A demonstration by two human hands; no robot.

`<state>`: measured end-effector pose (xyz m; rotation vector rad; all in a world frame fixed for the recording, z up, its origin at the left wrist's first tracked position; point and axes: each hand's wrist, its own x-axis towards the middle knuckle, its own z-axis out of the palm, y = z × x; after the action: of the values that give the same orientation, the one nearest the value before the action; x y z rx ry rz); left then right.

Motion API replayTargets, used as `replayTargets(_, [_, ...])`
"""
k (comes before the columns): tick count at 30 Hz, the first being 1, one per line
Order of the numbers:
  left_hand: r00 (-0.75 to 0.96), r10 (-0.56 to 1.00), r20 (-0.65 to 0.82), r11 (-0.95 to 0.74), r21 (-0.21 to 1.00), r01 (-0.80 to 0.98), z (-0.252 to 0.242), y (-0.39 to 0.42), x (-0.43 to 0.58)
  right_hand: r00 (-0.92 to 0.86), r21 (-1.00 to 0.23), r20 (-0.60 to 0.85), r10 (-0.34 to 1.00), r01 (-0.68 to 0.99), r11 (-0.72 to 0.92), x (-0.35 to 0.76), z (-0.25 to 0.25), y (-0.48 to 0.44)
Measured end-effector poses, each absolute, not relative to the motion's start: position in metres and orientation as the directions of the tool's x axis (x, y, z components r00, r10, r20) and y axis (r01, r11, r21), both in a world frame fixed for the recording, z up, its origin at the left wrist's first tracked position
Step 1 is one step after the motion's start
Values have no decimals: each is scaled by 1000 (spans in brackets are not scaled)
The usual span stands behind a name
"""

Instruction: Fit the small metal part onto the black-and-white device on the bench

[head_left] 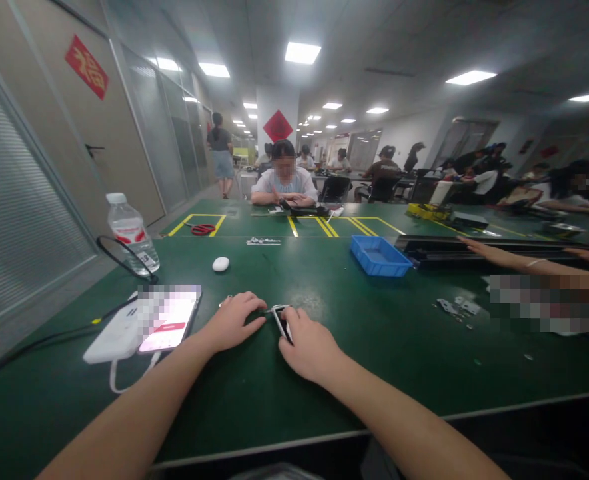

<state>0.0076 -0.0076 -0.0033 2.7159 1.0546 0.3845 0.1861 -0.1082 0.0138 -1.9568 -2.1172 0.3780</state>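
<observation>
Right hand (308, 345) curled around small metal part (280, 319), left hand (234, 320) fingertips pinching it

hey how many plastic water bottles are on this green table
1. The water bottle stands upright near the table's left edge, behind the phone and left of the left hand. Others may be hidden farther back, where the view is cluttered.
</observation>
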Motion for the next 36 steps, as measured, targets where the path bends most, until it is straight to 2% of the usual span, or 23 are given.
replayTargets(5, [716, 679, 161, -730, 253, 635, -6, -8, 9, -184, -373, 61, 981, 907, 193, 174, 10, -110])
replayTargets(8, [710, 682, 174, -729, 233, 644, -6, -8, 10, -211, -483, 106, 972, 843, 236, 187, 8, -115])
replayTargets(11, [708, 685, 174, -727, 229, 647, -6, -8, 11, -138, -594, 178, 974, 775, 218, 224, 1, -117])
replayTargets(13, [705, 690, 165, -722, 234, 651, -6, -9, 12, -12, -578, 282, 959, 796, 180, 265, -6, -117])
replayTargets(15, [701, 694, 163, -717, 238, 655, -6, -8, 13, 155, -501, 375, 914, 863, 60, 316, -15, -120])
replayTargets(18, [700, 694, 167, -718, 237, 655, -7, -6, 13, 475, -355, 382, 793, 867, -349, 397, -25, -136])
replayTargets(21, [703, 691, 170, -721, 237, 651, -8, -5, 13, 751, -268, 307, 585, 657, -704, 461, -31, -162])
replayTargets(23, [702, 691, 174, -721, 240, 650, -8, -5, 12, 890, -311, 193, 413, 454, -835, 490, -33, -176])
replayTargets(26, [699, 694, 172, -717, 251, 650, -8, -5, 11, 975, -362, -7, 223, 205, -909, 518, -35, -184])
replayTargets(28, [697, 697, 169, -713, 261, 650, -7, -6, 11, 973, -378, -61, 223, 185, -907, 530, -37, -179])
replayTargets(36, [688, 707, 162, -700, 292, 651, -8, -7, 10, 867, -422, -18, 498, 445, -790, 562, -45, -134])
